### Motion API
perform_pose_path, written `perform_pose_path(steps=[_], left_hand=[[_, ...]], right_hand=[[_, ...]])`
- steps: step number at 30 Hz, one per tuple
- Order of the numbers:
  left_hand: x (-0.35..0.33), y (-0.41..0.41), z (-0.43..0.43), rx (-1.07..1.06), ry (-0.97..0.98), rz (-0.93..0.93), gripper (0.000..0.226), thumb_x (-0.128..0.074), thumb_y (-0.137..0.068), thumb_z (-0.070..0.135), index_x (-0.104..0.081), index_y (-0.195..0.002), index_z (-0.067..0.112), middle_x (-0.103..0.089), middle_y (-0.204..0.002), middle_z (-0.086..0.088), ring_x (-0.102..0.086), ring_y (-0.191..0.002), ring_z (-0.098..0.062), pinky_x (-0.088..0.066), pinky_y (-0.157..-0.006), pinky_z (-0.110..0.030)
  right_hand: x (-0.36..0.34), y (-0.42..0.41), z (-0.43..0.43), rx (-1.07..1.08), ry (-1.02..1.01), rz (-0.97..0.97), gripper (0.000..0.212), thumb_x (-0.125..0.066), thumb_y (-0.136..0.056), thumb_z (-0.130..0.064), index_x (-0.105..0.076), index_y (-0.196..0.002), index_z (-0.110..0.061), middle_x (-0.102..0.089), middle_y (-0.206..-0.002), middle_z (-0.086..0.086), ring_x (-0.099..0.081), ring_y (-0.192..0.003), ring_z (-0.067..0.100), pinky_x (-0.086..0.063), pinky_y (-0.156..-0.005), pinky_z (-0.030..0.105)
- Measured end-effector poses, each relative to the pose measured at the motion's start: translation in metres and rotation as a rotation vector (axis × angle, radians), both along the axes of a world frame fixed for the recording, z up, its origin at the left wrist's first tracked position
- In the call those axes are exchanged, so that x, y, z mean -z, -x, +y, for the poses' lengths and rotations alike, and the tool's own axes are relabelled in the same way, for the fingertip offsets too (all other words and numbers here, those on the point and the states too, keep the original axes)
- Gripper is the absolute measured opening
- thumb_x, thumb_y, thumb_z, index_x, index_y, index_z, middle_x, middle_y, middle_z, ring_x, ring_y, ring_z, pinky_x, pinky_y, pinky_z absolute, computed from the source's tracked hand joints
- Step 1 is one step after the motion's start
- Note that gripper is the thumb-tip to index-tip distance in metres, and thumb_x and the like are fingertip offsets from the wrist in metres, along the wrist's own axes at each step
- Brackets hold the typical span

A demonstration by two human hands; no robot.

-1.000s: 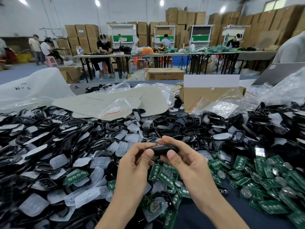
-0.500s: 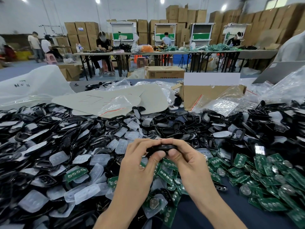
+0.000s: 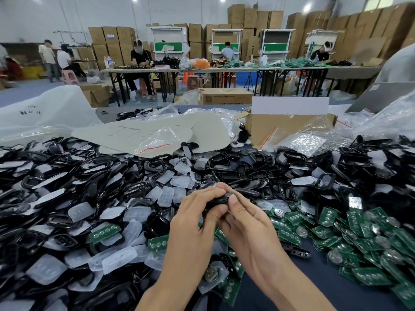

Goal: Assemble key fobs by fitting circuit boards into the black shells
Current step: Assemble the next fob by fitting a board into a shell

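Note:
A black key fob shell (image 3: 221, 200) sits pinched between both my hands, above the middle of the table. My left hand (image 3: 193, 223) grips its left end with thumb and fingers curled over it. My right hand (image 3: 247, 223) presses on its right end, thumb on top. Most of the shell is hidden by my fingers. Green circuit boards (image 3: 325, 232) lie heaped to the right, and some (image 3: 104, 231) are scattered at the left. Loose black shells (image 3: 247, 173) and clear rubber button pads (image 3: 137, 214) cover the table around my hands.
A cardboard box (image 3: 289, 129) with plastic bags stands behind the pile at the right. Flat grey sheets (image 3: 139, 133) and a white bag (image 3: 45, 111) lie at the back left. Dark blue table cloth (image 3: 336, 290) shows at the lower right. People work at far tables.
My hands have drawn closer together and lifted slightly away from me, fingers now curled tighter over the shell, hiding more of it.

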State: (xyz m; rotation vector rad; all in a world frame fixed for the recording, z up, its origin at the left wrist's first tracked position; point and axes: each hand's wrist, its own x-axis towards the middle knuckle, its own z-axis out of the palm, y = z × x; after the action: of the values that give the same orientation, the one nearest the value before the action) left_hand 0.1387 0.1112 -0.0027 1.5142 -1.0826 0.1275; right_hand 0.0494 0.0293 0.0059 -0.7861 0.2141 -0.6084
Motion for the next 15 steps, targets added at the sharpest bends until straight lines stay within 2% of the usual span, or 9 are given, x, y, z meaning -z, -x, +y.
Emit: perform_pose_path(steps=[5,10,15], left_hand=[[0.0034,0.0023,-0.0032,-0.007,0.015,0.078,0.036,-0.07,-0.088,0.017,-0.068,-0.112,0.043,-0.069,-0.119,0.019,-0.061,-0.116,0.003,-0.047,-0.099,-0.016],[0.0002,0.0081,-0.0039,-0.016,0.082,0.091,0.033,-0.067,-0.088,0.019,-0.068,-0.11,0.044,-0.069,-0.119,0.019,-0.062,-0.114,0.006,-0.046,-0.098,-0.012],[0.0042,0.0096,-0.0054,-0.036,0.124,0.177,0.052,-0.069,-0.087,-0.005,-0.072,-0.105,0.043,-0.073,-0.114,0.018,-0.065,-0.111,0.003,-0.051,-0.098,-0.02]], right_hand=[[-0.0014,-0.0016,0.0017,0.021,-0.08,0.021,0.039,-0.058,-0.089,-0.029,-0.074,-0.122,-0.014,-0.071,-0.128,0.007,-0.066,-0.121,0.016,-0.053,-0.099,0.026],[-0.0023,-0.0049,0.0048,0.031,-0.14,-0.004,0.045,-0.056,-0.091,-0.027,-0.066,-0.13,-0.008,-0.069,-0.13,0.01,-0.065,-0.122,0.018,-0.053,-0.099,0.028],[-0.0005,-0.0067,0.0073,0.034,-0.134,0.014,0.048,-0.057,-0.088,-0.029,-0.065,-0.13,-0.008,-0.069,-0.129,0.01,-0.066,-0.121,0.02,-0.055,-0.097,0.028]])
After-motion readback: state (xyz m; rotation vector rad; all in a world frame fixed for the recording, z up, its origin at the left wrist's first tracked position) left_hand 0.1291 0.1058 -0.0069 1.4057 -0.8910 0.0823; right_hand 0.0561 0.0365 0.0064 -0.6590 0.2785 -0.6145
